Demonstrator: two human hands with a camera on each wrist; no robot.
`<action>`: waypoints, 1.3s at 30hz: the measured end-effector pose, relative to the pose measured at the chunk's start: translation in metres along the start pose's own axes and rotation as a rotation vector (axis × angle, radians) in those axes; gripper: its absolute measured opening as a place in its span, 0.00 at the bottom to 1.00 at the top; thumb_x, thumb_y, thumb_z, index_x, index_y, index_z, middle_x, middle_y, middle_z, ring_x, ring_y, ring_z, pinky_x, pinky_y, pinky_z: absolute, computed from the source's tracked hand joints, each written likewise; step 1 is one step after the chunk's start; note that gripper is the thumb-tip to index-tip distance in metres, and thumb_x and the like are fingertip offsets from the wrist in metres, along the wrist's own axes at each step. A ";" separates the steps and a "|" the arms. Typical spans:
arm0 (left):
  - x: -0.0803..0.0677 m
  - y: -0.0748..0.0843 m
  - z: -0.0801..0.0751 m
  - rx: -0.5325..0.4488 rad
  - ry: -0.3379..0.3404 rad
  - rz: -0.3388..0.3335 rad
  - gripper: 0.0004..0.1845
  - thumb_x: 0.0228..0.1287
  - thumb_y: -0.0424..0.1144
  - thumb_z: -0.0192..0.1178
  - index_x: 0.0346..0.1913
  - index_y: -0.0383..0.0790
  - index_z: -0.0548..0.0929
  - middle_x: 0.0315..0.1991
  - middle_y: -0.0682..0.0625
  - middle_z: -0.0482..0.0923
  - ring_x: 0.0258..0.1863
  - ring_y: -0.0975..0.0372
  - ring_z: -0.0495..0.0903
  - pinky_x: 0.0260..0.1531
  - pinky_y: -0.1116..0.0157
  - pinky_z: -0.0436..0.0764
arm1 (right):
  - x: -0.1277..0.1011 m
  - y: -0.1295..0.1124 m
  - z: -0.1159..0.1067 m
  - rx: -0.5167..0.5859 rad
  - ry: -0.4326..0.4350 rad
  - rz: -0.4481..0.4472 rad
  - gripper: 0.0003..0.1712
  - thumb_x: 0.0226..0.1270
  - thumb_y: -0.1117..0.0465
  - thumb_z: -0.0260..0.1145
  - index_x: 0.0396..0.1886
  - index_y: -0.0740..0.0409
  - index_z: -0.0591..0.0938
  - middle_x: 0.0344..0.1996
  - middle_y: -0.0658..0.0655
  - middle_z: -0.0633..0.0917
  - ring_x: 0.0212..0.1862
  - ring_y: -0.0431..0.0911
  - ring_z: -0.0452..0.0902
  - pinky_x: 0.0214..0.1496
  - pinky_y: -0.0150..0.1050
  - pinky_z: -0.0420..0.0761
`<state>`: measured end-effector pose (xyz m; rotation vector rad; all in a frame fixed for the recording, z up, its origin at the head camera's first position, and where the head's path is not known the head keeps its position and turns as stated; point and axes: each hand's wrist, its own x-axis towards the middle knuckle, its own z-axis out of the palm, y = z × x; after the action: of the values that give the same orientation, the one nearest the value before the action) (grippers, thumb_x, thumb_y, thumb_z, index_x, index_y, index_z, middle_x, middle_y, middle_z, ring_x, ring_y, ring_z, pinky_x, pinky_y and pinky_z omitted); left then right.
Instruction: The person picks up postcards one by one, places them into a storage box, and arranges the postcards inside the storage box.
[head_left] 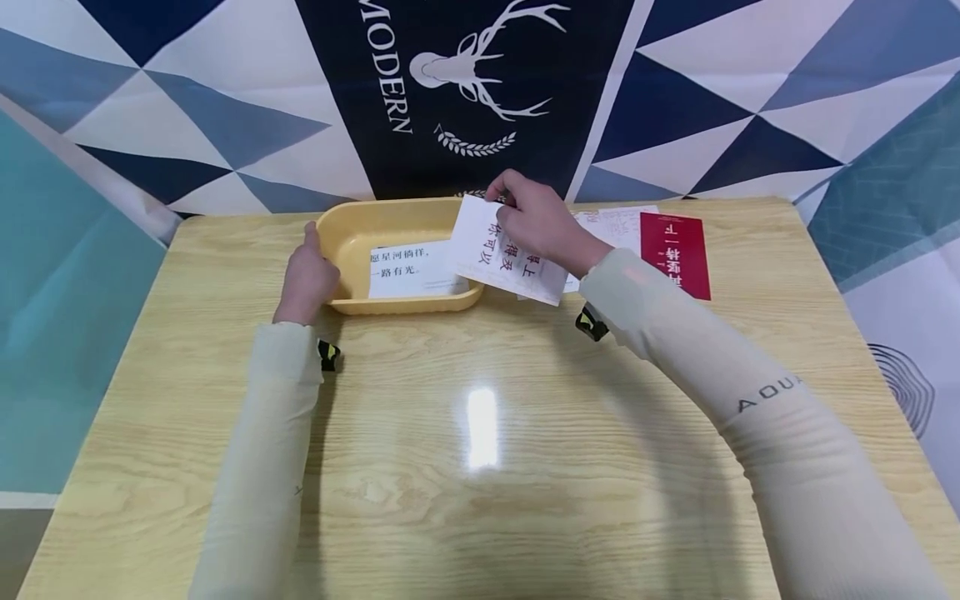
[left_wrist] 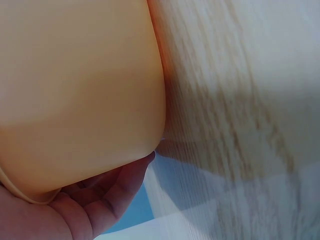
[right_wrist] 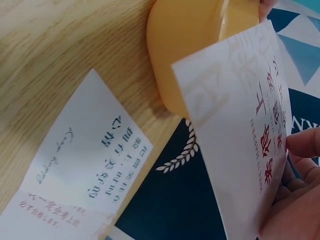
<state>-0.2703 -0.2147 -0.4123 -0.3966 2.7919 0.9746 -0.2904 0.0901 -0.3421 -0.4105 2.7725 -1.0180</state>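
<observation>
A yellow plastic basin (head_left: 408,307) stands near the table's back edge. My left hand (head_left: 309,271) grips its left end, with fingers curled against the outer wall (left_wrist: 85,90) in the left wrist view. A white card with black printed characters (head_left: 405,275) lies inside the basin. Over the basin's right end, my right hand (head_left: 543,221) pinches a white card with dark red characters (head_left: 480,242) by its edge. The right wrist view shows this card (right_wrist: 235,100) tilted, with my right hand (right_wrist: 300,195) behind it.
To the right, a red card (head_left: 684,250) lies beside white paper with handwriting (head_left: 618,223), partly hidden by my right arm. The wooden table (head_left: 420,500) meets a geometric-patterned backdrop (head_left: 247,108) behind the basin. Light glares off the table's middle.
</observation>
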 end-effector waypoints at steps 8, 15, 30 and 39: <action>0.001 0.003 0.001 0.021 0.005 -0.002 0.40 0.60 0.24 0.35 0.73 0.37 0.31 0.67 0.28 0.58 0.58 0.46 0.66 0.60 0.52 0.68 | 0.004 -0.015 0.000 -0.027 -0.035 0.021 0.17 0.69 0.60 0.44 0.54 0.49 0.71 0.40 0.54 0.75 0.42 0.48 0.68 0.45 0.39 0.67; 0.000 0.003 0.000 0.005 -0.006 -0.019 0.42 0.58 0.22 0.36 0.73 0.39 0.30 0.68 0.29 0.56 0.61 0.46 0.64 0.62 0.52 0.67 | 0.007 -0.020 0.004 -0.038 -0.048 0.024 0.17 0.69 0.60 0.44 0.55 0.48 0.71 0.41 0.54 0.75 0.43 0.48 0.69 0.48 0.39 0.68; 0.001 0.001 0.000 -0.004 -0.014 -0.025 0.42 0.58 0.22 0.36 0.74 0.39 0.30 0.67 0.29 0.56 0.60 0.46 0.64 0.61 0.52 0.67 | 0.020 -0.032 0.010 -0.080 -0.065 -0.060 0.17 0.67 0.60 0.45 0.53 0.48 0.71 0.40 0.53 0.77 0.42 0.47 0.70 0.48 0.38 0.68; 0.001 0.001 -0.001 -0.017 -0.017 -0.008 0.42 0.58 0.23 0.35 0.73 0.39 0.29 0.68 0.29 0.55 0.63 0.46 0.63 0.63 0.52 0.65 | 0.025 -0.043 0.014 -0.106 -0.078 -0.097 0.17 0.68 0.60 0.44 0.54 0.48 0.72 0.40 0.52 0.77 0.42 0.46 0.70 0.48 0.37 0.69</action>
<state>-0.2713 -0.2148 -0.4118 -0.3993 2.7671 0.9960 -0.3019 0.0424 -0.3263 -0.5909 2.7681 -0.8577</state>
